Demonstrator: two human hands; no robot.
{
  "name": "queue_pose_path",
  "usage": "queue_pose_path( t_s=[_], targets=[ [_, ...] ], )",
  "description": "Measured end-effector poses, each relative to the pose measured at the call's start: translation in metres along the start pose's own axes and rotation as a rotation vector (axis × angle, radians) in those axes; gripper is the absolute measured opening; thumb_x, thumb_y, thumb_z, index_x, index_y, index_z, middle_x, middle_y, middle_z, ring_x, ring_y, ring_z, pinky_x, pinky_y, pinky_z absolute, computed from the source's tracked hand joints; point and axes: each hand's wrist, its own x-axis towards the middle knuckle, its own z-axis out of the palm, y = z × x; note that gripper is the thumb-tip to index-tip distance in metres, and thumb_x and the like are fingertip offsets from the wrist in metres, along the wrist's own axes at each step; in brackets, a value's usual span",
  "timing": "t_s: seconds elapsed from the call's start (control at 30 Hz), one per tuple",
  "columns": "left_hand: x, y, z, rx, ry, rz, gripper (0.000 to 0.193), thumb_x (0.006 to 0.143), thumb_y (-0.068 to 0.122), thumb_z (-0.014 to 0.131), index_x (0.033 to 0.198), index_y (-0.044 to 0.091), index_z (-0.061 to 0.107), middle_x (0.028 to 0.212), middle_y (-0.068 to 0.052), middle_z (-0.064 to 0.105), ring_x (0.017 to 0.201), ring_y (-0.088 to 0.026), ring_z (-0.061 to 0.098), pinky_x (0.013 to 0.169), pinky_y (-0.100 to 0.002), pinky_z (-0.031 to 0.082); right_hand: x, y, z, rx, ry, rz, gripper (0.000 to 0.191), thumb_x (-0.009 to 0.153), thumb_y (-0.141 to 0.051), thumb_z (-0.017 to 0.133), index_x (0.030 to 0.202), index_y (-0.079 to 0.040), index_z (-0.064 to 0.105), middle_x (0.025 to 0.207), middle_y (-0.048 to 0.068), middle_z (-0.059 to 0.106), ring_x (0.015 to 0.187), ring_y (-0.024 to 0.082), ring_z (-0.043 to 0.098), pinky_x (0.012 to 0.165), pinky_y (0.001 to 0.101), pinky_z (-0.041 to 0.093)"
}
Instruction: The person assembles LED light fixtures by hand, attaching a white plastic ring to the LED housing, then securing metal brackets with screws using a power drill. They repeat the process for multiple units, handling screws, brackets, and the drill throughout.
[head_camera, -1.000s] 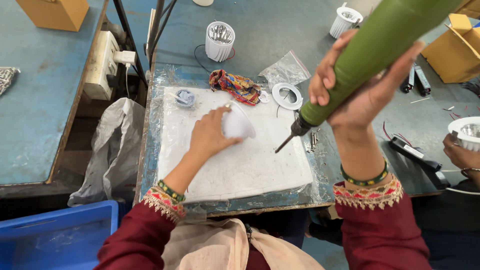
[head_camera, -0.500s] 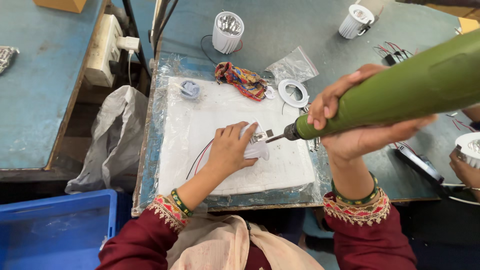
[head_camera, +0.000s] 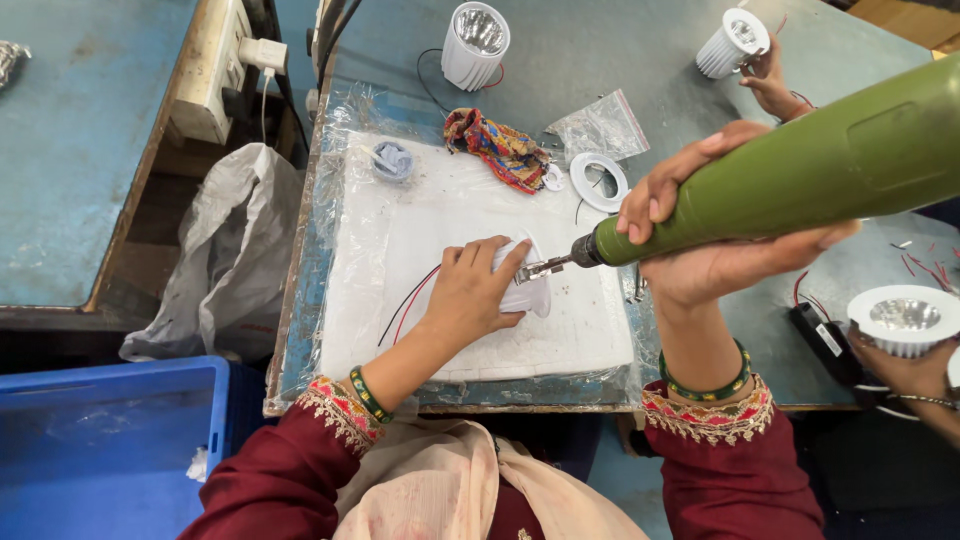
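White padded work surface (head_camera: 470, 330) on a blue bench: a small white lamp housing (head_camera: 527, 290) is gripped by the left hand (head_camera: 470, 295); a green electric screwdriver (head_camera: 800, 175) is grasped by the right hand (head_camera: 715, 235), its bit set against the housing.

A lamp housing (head_camera: 524, 285) lies under the left hand's fingers (head_camera: 495, 262); a ring (head_camera: 599, 181) and cloth (head_camera: 497, 146) lie beyond them on the surface (head_camera: 620, 60).
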Motion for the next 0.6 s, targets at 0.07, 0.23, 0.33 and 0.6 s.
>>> queue_pose_path(
  t_s=[0.07,0.23,0.33,0.6],
  targets=[
    [0.0,0.0,-0.001,-0.009,0.003,0.002,0.102,0.057,0.045,0.092,0.145,0.016,0.049,0.133,-0.012,0.056,0.118,-0.029,0.055,0.092,-0.047,0.039,0.0,0.002,-0.001,-0.007,0.002,0.0,0.096,0.091,-0.09,0.028,0.113,0.001,0.049,0.063,0.02,0.046,0.044,0.024,0.044,0.047,0.038,0.042],
    [-0.001,0.001,-0.002,-0.022,0.011,-0.001,0.102,0.057,0.044,0.092,0.145,0.016,0.049,0.134,-0.012,0.056,0.118,-0.029,0.055,0.093,-0.047,0.039,-0.003,0.005,-0.002,-0.06,0.003,-0.011,0.097,0.091,-0.091,0.026,0.114,0.001,0.049,0.063,0.02,0.047,0.043,0.023,0.043,0.047,0.0372,0.041],
    [0.0,0.001,-0.002,-0.021,0.01,-0.003,0.102,0.056,0.044,0.092,0.144,0.016,0.049,0.133,-0.012,0.056,0.118,-0.029,0.055,0.093,-0.047,0.039,-0.004,0.007,0.001,-0.069,0.023,-0.003,0.096,0.092,-0.09,0.025,0.113,0.001,0.048,0.063,0.02,0.046,0.043,0.023,0.042,0.047,0.037,0.041],
    [0.0,0.0,-0.002,-0.016,0.019,0.008,0.102,0.056,0.044,0.092,0.145,0.017,0.049,0.133,-0.012,0.056,0.116,-0.028,0.056,0.093,-0.047,0.039,0.009,-0.006,0.0,-0.031,-0.059,0.023,0.093,0.095,-0.088,0.022,0.111,0.0,0.048,0.063,0.017,0.047,0.047,0.024,0.044,0.049,0.0381,0.043]
  ],
)
